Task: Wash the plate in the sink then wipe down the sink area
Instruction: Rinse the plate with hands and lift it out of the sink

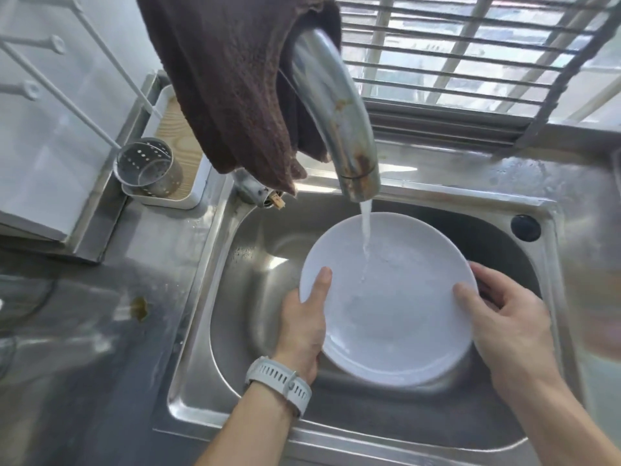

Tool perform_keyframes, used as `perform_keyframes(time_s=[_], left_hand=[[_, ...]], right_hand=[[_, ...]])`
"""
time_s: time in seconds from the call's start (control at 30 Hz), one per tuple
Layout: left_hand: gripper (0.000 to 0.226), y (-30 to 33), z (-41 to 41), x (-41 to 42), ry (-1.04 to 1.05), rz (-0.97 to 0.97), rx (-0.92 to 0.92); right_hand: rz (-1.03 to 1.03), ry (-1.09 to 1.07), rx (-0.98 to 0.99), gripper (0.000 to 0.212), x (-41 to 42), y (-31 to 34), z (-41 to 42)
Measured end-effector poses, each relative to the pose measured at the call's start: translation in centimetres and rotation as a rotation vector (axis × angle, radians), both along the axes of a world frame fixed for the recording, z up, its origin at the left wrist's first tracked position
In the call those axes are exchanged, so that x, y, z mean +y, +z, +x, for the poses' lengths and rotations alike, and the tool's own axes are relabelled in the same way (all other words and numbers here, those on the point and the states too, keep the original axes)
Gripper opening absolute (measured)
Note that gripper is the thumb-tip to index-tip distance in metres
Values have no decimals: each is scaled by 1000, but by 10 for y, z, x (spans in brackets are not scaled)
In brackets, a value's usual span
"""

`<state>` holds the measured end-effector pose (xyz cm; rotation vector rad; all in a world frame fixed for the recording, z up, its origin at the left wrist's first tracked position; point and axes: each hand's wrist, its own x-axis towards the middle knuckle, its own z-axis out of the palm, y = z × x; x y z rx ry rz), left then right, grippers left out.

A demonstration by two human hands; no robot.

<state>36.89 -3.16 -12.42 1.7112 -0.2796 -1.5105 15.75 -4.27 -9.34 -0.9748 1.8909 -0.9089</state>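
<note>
Both hands are holding a white plate (389, 299) over the steel sink (255, 264), under the tap (339, 116); water (365, 230) is running from the spout onto the plate's upper part and pooling inside it; the left hand (304, 326) is gripping the left rim, thumb lying on the plate's face, fingers hidden underneath; the right hand (507, 326) is clasping the right rim, thumb on top, fingers curling behind the edge; a white watch (279, 381) is sitting on the left wrist; a brown cloth (232, 89) is hanging over the tap; a perforated metal holder (148, 166) is standing in a tray left of the sink.
</note>
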Motion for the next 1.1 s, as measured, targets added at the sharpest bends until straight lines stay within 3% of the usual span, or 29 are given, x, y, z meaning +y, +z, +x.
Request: perform_keyframes(time_s=[0.17,0.27,0.37,0.43,0.83,1.1], left_hand=[[38,-6,9,-7,-231,-158,-494],[34,2,25,-4,-337,-177,-576],[16,11,43,-1,-425,-223,-750],[6,18,52,1,-430,-248,-793],[8,42,77,18,-580,-223,-1040],[10,60,64,35,-772,-222,-1196]], right_hand=[[-56,47,-126,25,6,4,-17],[-14,61,-55,15,12,-5,-21],[57,137,15,10,16,-13,-20],[69,192,69,10,17,-17,-16],[48,419,215,8,14,-24,-6],[46,453,402,17,28,-17,-16]])
